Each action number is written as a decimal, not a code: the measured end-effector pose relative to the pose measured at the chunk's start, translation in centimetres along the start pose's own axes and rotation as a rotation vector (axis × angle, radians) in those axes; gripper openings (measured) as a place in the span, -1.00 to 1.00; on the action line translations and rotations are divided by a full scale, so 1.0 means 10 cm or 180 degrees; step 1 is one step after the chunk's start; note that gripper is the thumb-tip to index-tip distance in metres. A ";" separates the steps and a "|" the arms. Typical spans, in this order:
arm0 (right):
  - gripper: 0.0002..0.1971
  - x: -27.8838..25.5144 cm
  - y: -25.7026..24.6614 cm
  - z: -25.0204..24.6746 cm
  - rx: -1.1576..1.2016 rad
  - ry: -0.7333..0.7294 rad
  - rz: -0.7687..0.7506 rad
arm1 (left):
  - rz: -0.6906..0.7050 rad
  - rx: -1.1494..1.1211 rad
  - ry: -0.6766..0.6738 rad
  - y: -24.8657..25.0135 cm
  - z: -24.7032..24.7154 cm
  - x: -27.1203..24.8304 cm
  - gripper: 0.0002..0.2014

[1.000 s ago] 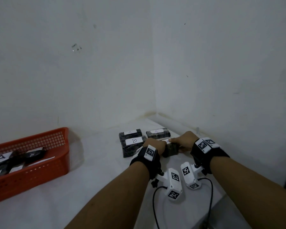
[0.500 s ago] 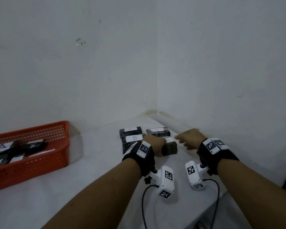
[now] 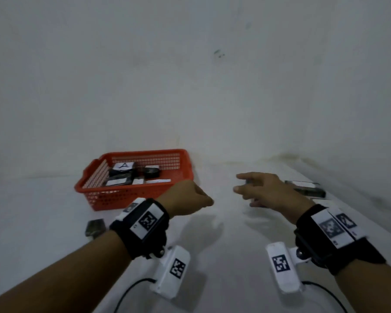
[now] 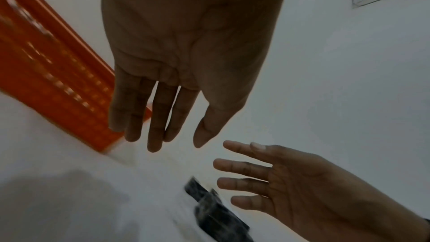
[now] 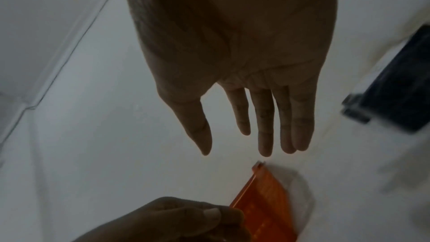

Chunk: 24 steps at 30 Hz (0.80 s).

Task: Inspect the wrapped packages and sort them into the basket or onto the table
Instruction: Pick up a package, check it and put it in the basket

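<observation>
Bare hands: left hand (image 4: 186, 47) and right hand (image 5: 235, 43) both outstretched, holding nothing.

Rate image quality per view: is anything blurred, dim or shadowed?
Head view: dim, soft focus; right hand motion-smeared; basket label "A" readable. Left wrist view: basket and dark package streaked; left hand in shadow. Right wrist view: hand dark, package smeared.

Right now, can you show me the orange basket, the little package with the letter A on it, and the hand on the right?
orange basket (image 3: 131, 197): head view, front mesh wall.
package with the A (image 3: 123, 166): head view, white label, inside the basket.
right hand (image 3: 270, 192): head view, back of the hand.
</observation>
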State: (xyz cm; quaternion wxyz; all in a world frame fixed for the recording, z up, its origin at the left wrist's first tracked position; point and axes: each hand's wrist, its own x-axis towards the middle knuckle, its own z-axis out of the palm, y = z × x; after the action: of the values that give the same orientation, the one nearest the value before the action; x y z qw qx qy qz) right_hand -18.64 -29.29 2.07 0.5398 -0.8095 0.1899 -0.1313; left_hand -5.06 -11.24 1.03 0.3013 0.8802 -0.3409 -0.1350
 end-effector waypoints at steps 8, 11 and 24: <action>-0.22 0.29 -0.39 1.66 -0.0814 -0.1236 -0.0334 | -0.0729 0.0769 0.0161 -1.36 -0.93 -0.64 -0.75; -0.15 0.32 -0.50 2.11 -0.1198 -0.1521 -0.0436 | -0.0955 0.1057 0.0160 -1.69 -1.13 -0.85 -0.47; -0.40 0.58 -0.67 3.02 -0.2108 -0.1860 -0.0606 | -0.0638 0.1013 -0.0151 -2.06 -1.11 -0.84 -0.45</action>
State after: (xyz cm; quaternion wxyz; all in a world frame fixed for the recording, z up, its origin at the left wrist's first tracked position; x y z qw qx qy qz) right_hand 0.32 -4.68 -3.29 0.2682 -0.9556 -0.0140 0.1215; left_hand 4.45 11.46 -2.85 0.1352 0.9429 -0.2755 -0.1295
